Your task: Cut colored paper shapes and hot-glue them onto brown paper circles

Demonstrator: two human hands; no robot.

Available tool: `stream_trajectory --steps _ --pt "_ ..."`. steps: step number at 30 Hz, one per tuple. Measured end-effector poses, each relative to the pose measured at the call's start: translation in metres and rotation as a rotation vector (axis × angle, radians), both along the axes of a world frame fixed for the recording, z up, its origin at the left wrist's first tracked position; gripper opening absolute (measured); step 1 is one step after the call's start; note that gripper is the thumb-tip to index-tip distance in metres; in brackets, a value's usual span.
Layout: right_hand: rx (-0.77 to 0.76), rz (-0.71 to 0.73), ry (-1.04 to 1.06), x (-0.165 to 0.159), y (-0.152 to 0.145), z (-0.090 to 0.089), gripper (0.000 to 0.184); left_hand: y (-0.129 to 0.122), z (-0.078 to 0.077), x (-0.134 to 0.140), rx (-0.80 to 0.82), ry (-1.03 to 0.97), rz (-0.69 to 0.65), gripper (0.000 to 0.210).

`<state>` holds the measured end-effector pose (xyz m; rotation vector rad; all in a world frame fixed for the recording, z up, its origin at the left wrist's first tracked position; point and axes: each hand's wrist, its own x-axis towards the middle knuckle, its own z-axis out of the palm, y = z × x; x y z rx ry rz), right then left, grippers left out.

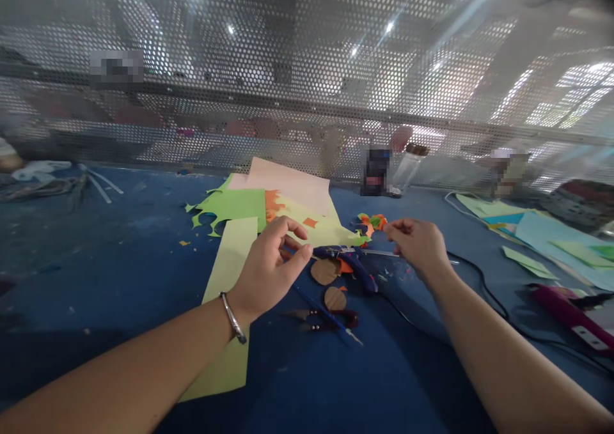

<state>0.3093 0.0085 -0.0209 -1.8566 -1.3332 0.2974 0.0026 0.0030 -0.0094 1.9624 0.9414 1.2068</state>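
My left hand (275, 258), with a bracelet on the wrist, hovers over the yellow-green paper strip (228, 274), its fingers curved and apart with nothing between them. Close to its thumb is the nozzle of a dark blue glue gun (343, 253), which lies on its side with a clear glue stick (381, 253) out of its back. My right hand (417, 245) is pinched at the edge of a small orange and green paper flower (371, 223), just beyond the gun. Two round wooden slices (334, 299) (325, 271) sit below the gun, with thread snips (329, 319) and a blue pen-like tool (326, 312).
Green cut paper (240, 207) and a pale pink sheet (292, 181) lie at the back. A perforated metal screen (268, 101) closes off the far edge. On the right are more paper sheets (551, 232), a magenta power strip (570, 312) and black cords (484, 287).
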Motion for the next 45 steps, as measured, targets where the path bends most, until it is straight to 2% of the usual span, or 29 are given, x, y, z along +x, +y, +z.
stream_trajectory --steps 4,9,12,16,18,21,22,27,29,31,36,41,45 --pt "-0.084 0.048 -0.001 0.009 0.003 -0.008 0.030 0.006 0.001 -0.005 0.027 0.029 0.024 0.012" --pt "-0.078 0.103 -0.036 -0.011 -0.009 0.002 0.033 0.020 0.006 -0.016 0.183 0.138 0.126 0.009" --pt "-0.089 0.212 -0.139 -0.027 -0.018 0.009 0.036 0.033 0.007 -0.026 0.226 0.235 0.175 0.008" --pt "-0.270 0.425 -0.247 -0.044 -0.027 0.011 0.032 0.049 0.010 -0.041 0.233 0.427 0.231 0.008" --pt "-0.320 0.472 -0.265 -0.048 -0.030 0.010 0.030 0.054 0.012 -0.051 0.191 0.559 0.289 0.011" --pt "-0.350 0.484 -0.231 -0.050 -0.032 0.010 0.032 0.064 0.014 -0.069 0.106 0.888 0.394 0.029" --pt "-0.358 0.484 -0.217 -0.050 -0.032 0.010 0.032 0.069 0.014 -0.075 0.090 0.933 0.395 0.036" --pt "-0.269 0.449 -0.347 -0.047 -0.032 0.011 0.029 0.088 0.009 -0.095 -0.038 1.128 0.430 0.082" --pt "-0.243 0.431 -0.413 -0.046 -0.033 0.013 0.028 0.090 0.005 -0.095 -0.051 1.137 0.458 0.100" --pt "-0.248 0.414 -0.438 -0.046 -0.035 0.016 0.028 0.088 0.001 -0.092 -0.042 1.106 0.484 0.107" --pt "-0.262 0.331 -0.498 -0.042 -0.038 0.023 0.029 0.088 -0.001 -0.086 -0.060 1.052 0.456 0.110" --pt "-0.285 0.275 -0.500 -0.037 -0.040 0.031 0.029 0.093 0.007 -0.094 -0.090 1.015 0.415 0.080" --pt "-0.324 0.264 -0.530 -0.033 -0.040 0.034 0.028 0.101 0.011 -0.109 -0.139 1.086 0.415 0.066"
